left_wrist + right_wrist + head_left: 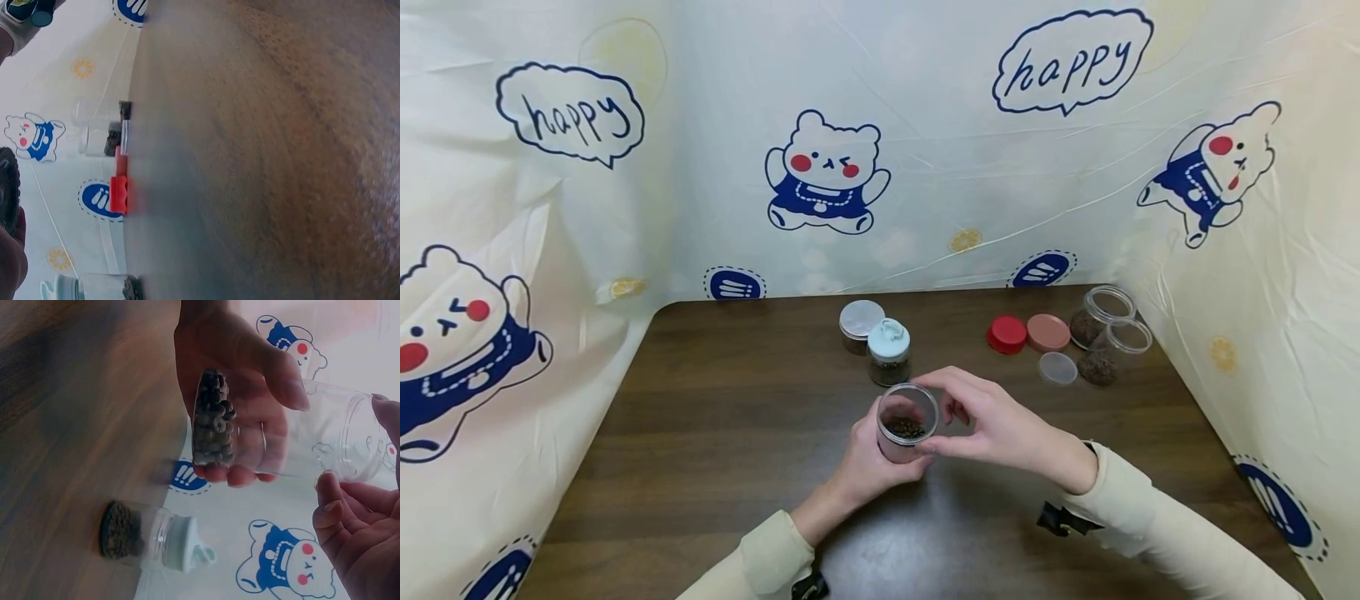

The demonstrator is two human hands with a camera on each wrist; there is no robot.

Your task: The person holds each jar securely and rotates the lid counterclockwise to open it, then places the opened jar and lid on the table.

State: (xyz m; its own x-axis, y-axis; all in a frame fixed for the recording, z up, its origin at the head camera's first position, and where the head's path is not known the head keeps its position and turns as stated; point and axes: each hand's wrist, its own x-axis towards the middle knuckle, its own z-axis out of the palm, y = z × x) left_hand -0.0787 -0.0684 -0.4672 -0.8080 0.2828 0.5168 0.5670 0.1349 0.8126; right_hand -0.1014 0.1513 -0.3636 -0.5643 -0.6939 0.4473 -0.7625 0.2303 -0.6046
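A clear jar [907,425] with dark round grains at the bottom stands mouth up in my left hand [880,458], whose fingers and thumb wrap its lower body. In the right wrist view the same jar [306,428] lies across the picture, no lid on it. My right hand [992,421] grips the jar by its rim, thumb on one side and a fingertip on the other. Just beyond the hands is a jar with a light-blue lid [889,350], also part-filled with something dark.
A white-lidded jar [861,323] stands behind the blue-lidded one. At the back right are a red lid [1007,334], a pink lid [1048,332], a translucent lid [1057,368] and two open jars [1086,327] with dark contents. Printed cloth walls [940,192] border the wooden table [737,400].
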